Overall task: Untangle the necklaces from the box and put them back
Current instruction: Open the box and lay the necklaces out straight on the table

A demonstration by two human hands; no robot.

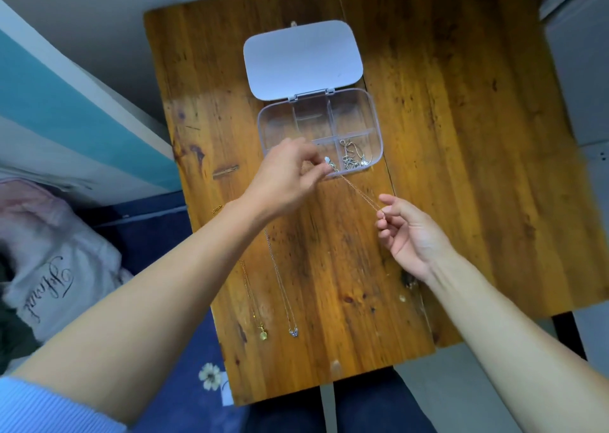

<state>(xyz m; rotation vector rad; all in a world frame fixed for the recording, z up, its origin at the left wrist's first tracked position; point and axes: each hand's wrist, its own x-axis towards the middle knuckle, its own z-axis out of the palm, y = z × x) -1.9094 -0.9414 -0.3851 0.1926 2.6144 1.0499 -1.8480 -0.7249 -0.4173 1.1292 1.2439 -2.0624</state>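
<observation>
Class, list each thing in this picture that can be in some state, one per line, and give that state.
Box: open, lid folded back flat on the table.
Held necklace: stretched taut between both hands.
Left hand: pinching the chain's pendant end.
Right hand: pinching the chain's other end.
Necklace in the box: bunched in the near right compartment.
Two necklaces on the table: laid out straight, apart.

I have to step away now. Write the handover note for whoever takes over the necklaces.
Left hand: grip pinched on the pendant end of a thin chain at the box's near edge.
Right hand: grip pinched on that chain's other end, pulled taut.
Clear box: lid open, a tangled bunch in the near right compartment.
Done: two necklaces laid straight on the table, one gold, one silver.
Left: free this chain, untangle the bunch, return all to the box.
</observation>
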